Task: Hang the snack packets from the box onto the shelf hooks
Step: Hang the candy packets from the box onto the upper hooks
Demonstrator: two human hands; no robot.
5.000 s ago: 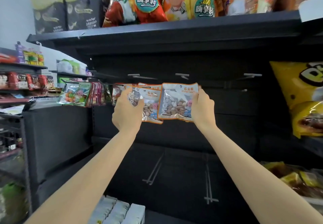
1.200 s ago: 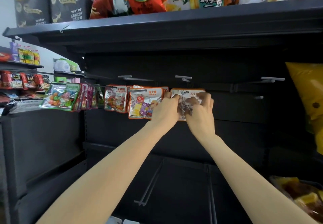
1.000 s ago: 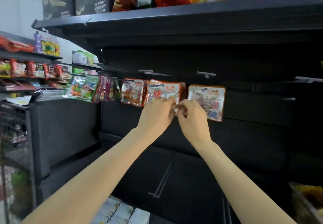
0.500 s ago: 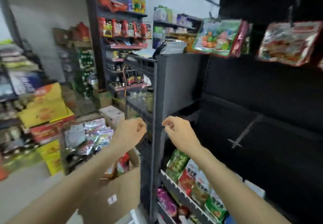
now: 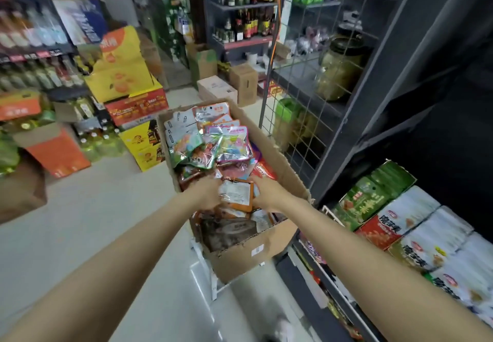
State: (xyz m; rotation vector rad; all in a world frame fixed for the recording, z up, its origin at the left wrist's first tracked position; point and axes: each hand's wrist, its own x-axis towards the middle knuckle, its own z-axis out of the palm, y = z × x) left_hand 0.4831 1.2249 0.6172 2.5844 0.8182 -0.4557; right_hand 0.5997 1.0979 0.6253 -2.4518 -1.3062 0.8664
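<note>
Two bare forearms reach down and forward into an open cardboard box [image 5: 282, 171] that stands on the pale floor [image 5: 88, 208]. Far off to the left of the hands, beyond the floor, stacked orange and yellow cartons [image 5: 125, 75] and rows of bottles fill blurred shelving. The left hand [image 5: 206, 191] is curled at the left edge of an orange-bordered snack packet [image 5: 237, 193], its back label facing up; the image is smeared here, so the exact finger placement cannot be told. The right hand [image 5: 268, 193] grips the packet's right edge, thumb toward the packet. Both hands hold this one packet just above the heap inside the box. Beyond the hands, toward the box's far end, lie more snack packets [image 5: 213, 139], shiny, pink, green and white, piled loosely. Nearer than the hands, darker packets sit low in the box. To the right of the hands stands a wire grid panel [image 5: 314, 80], then a dark shelf unit [image 5: 426, 101] with green, red and white packages [image 5: 394, 221] on its lowest shelf.
</note>
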